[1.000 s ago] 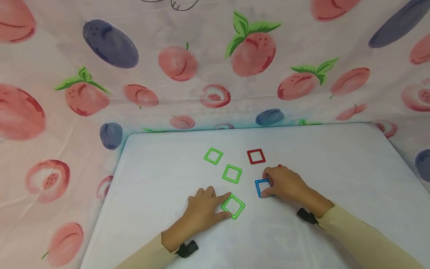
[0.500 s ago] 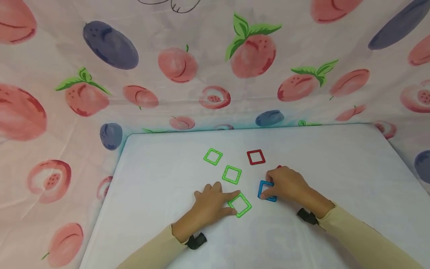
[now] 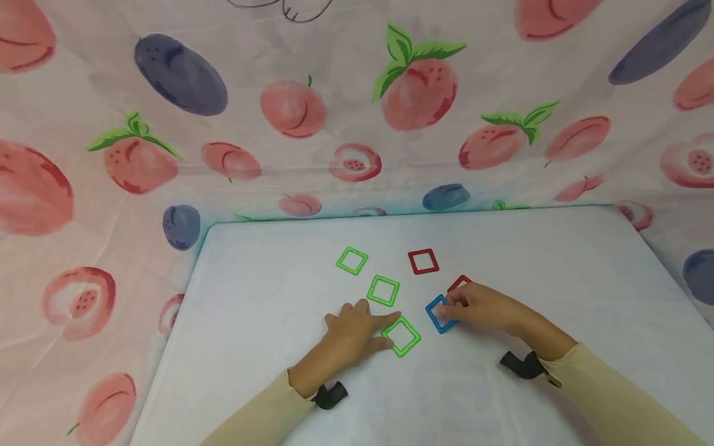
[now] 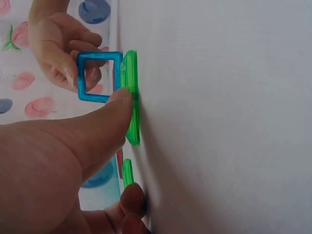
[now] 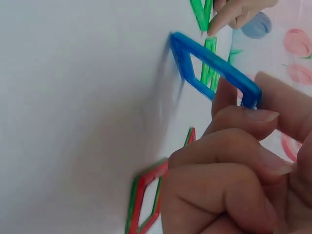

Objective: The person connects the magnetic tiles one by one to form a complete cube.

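Note:
In the head view my left hand [image 3: 352, 336] holds the nearest green square magnetic tile [image 3: 411, 347] between thumb and index finger. The left wrist view has my thumb pressed to the edge of that green tile [image 4: 132, 73], which stands close against the white surface. My right hand [image 3: 486, 307] pinches a blue square magnetic tile [image 3: 433, 320] just to the right. Seen from the right wrist, the blue tile [image 5: 214, 57] is tilted, raised off the surface at the finger end. Partly behind the right hand lies a red tile [image 3: 457, 284], with green along its edge.
Two more green tiles [image 3: 383, 302] [image 3: 352, 271] lie farther back on the white table [image 3: 268, 279]. Another red tile [image 3: 424, 271] rests to their right. A fruit-print cloth [image 3: 312, 49] hangs behind and beside the table.
The left hand has slid the green tile rightward, toward the blue one. The right hand has turned the blue tile corner-up and shifted slightly, uncovering more of the red tile behind.

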`<state>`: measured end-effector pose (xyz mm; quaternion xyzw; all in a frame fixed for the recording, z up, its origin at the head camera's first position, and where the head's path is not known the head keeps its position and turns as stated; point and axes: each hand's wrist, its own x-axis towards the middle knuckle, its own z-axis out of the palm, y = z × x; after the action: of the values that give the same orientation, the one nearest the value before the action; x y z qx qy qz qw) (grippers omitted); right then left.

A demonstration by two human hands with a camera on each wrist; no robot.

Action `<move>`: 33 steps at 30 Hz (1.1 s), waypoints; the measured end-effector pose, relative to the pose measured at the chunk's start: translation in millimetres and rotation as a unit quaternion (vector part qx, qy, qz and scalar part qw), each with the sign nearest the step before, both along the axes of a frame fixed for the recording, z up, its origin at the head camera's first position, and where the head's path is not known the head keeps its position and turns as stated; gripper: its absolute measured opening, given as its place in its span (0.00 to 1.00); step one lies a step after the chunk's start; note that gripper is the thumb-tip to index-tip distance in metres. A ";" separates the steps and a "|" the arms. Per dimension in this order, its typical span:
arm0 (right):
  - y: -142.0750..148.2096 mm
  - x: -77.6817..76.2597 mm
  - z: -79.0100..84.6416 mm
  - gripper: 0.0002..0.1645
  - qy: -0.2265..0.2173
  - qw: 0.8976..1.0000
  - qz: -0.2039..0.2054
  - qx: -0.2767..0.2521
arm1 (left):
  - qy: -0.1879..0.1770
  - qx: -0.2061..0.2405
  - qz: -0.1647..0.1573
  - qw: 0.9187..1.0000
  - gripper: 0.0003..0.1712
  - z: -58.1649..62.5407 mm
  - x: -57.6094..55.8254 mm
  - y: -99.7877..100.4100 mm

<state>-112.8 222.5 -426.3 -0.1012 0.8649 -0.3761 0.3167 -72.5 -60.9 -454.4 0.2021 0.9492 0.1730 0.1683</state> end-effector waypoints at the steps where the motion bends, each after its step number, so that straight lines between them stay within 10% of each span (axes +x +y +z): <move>1: -0.3 0.2 -0.6 0.22 -0.008 1.000 -0.001 -0.006 | -0.002 0.002 0.001 1.000 0.34 -0.5 -0.1 -0.5; 33: -49.6 6.2 -2.0 0.16 0.046 0.998 0.047 -0.003 | -0.003 -0.003 0.005 1.000 0.31 -4.7 -1.4 -0.2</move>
<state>-106.6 172.9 -428.4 -0.1600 0.8719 -0.3580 0.2932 -73.9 -61.1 -459.1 0.1965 0.9501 0.1717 0.1708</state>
